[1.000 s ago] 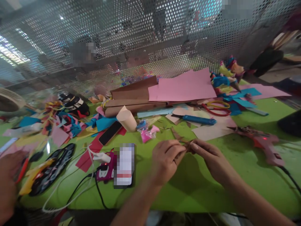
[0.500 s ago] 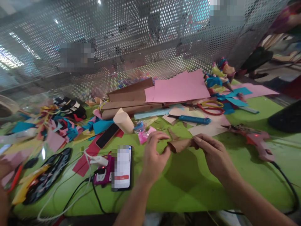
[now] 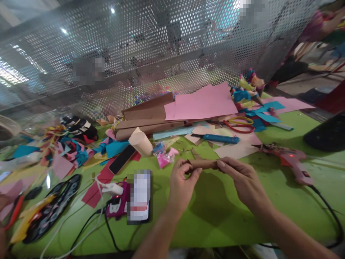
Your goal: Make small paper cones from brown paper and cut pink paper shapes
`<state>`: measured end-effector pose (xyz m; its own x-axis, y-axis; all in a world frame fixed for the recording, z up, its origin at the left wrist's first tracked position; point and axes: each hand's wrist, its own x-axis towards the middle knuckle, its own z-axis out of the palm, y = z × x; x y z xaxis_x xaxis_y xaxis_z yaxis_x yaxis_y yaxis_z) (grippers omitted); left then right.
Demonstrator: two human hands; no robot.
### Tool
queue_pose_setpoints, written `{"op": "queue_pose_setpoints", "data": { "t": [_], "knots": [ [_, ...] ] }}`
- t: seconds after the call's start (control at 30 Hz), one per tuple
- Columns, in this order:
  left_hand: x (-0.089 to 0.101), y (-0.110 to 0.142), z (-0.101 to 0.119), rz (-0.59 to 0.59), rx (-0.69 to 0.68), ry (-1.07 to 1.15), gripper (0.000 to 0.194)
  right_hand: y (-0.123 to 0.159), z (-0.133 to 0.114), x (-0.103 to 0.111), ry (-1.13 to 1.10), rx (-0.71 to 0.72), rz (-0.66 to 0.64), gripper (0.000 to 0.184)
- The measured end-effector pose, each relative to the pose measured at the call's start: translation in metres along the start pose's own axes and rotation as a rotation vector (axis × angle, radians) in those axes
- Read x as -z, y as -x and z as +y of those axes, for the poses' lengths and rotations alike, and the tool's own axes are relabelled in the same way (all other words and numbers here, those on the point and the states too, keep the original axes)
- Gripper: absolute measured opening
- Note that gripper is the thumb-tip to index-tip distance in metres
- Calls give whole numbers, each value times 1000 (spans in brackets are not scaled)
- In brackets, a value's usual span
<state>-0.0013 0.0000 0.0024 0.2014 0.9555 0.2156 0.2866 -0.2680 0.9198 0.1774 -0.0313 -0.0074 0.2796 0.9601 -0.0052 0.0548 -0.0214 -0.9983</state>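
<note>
Brown paper [image 3: 203,164], already rolled slim but with any fastening unclear, spanned between the left hand [image 3: 182,183] and the right hand [image 3: 246,178], each pinching an end, the hot glue gun [image 3: 295,162] lying to their right.

place: craft work area, exact type unclear | evidence: green table [image 3: 215,223], pink glue gun [image 3: 298,163], blue cutter [image 3: 221,139], coloured paper scraps [image 3: 78,151], perforated metal screen [image 3: 151,46]
</note>
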Motion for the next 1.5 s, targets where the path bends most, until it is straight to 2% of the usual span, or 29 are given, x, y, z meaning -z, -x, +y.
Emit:
{"op": "queue_pose_setpoints", "data": {
  "t": [0.2,0.3,0.53,0.77,0.93,1.0,1.1,1.17,1.2,1.27,1.33,1.4,1.5],
  "knots": [
    [5,-4,-1,-3,114,128,25,0,1,2,-32,44,-20,38],
    [6,-4,-5,-32,188,210,25,-1,2,1,-77,69,-18,33],
    [2,-4,-13,-76,193,298,28,-1,4,1,-69,117,19,28],
    [4,-5,-3,-156,278,475,29,-1,-1,1,-76,115,41,24],
    [2,-4,-3,-190,337,523,36,-1,-1,1,-46,145,12,28],
    [3,-4,-5,-194,349,472,37,-1,0,1,-42,151,11,27],
    [8,-4,-4,-68,282,238,37,-1,2,3,-48,144,29,27],
    [12,-3,0,36,133,64,32,0,2,3,-38,139,13,26],
    [13,-2,2,50,42,-8,28,1,2,2,-18,138,-4,26],
    [14,-1,7,-9,-123,-132,29,2,0,1,31,142,-41,27],
    [13,-1,10,-120,-207,-234,35,4,-2,0,61,148,-73,28],
    [10,0,10,-195,-223,-300,34,5,-3,-2,50,150,-94,29],
    [5,0,8,-226,-188,-268,24,5,-3,-3,18,115,-114,32]
  ]
}}
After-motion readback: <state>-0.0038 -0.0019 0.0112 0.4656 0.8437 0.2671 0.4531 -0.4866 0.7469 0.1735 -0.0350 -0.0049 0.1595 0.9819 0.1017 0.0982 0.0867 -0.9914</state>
